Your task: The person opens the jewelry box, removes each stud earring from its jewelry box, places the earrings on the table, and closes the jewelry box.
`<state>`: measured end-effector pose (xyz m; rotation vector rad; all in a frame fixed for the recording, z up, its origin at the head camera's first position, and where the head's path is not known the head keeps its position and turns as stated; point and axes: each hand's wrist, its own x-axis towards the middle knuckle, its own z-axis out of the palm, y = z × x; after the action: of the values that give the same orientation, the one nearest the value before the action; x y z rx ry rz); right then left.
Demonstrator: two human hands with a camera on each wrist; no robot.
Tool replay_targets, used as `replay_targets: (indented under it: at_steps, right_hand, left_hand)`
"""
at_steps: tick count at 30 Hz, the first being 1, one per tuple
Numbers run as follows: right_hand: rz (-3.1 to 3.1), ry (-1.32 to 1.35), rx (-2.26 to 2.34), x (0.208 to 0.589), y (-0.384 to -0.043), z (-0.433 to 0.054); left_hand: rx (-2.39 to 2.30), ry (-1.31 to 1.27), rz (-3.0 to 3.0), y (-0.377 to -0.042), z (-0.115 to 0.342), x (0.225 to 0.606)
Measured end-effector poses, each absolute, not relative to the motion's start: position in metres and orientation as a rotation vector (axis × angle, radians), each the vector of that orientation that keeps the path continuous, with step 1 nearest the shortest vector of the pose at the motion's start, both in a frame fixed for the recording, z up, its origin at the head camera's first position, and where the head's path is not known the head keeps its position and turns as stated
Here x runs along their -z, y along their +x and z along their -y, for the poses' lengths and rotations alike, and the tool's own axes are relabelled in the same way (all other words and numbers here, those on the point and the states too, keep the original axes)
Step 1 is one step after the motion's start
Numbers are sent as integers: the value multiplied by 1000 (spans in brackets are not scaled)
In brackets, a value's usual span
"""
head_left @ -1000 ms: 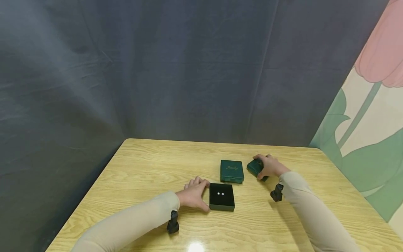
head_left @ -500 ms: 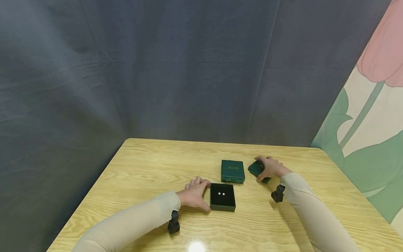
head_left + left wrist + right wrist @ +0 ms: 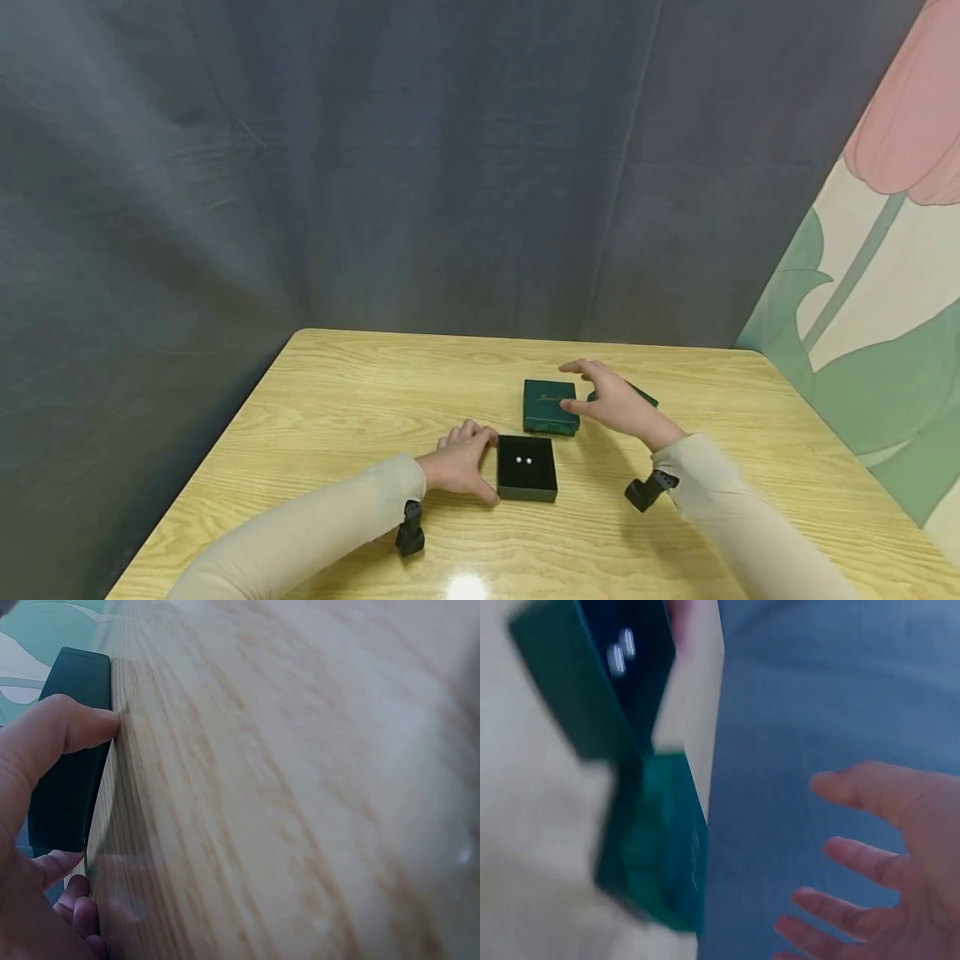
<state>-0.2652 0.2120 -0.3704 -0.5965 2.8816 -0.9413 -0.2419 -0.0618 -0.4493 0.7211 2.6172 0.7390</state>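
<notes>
A dark jewelry box (image 3: 527, 487) lies uncovered on the table, with two small white pearl-like beads (image 3: 523, 461) on its black lining. My left hand (image 3: 459, 463) holds this box at its left side, the thumb at the near corner and the forefinger at the far one. The left wrist view shows the thumb (image 3: 79, 726) over the box's dark side wall. My right hand (image 3: 617, 402) is spread, with thumb and fingers apart over the right edge of a green box with gold lettering (image 3: 546, 408). Behind it another green box (image 3: 645, 395) is mostly hidden.
The wooden table (image 3: 360, 392) ends at a dark curtain (image 3: 450, 208) at the back. A wall painted with a pink flower (image 3: 911, 150) stands on the right. Small black wrist cameras hang under both sleeves.
My right hand has let go of the rightmost green box and moved left to the lettered one, its fingers spreading. That rightmost box has turned slightly. The left hand stays in place.
</notes>
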Motion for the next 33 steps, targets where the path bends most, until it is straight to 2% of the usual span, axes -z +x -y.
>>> replay_targets:
  at_steps: [10, 18, 33]
  right_hand:
    - [-2696, -705, 1093, 400, -240, -186]
    - [-2675, -731, 1011, 419, -237, -177]
    - [-2691, -703, 877, 432, -241, -168]
  left_hand:
    - [-733, 721, -2624, -244, 62, 452]
    - [-729, 710, -2630, -244, 61, 452]
    - [-725, 700, -2637, -244, 60, 451]
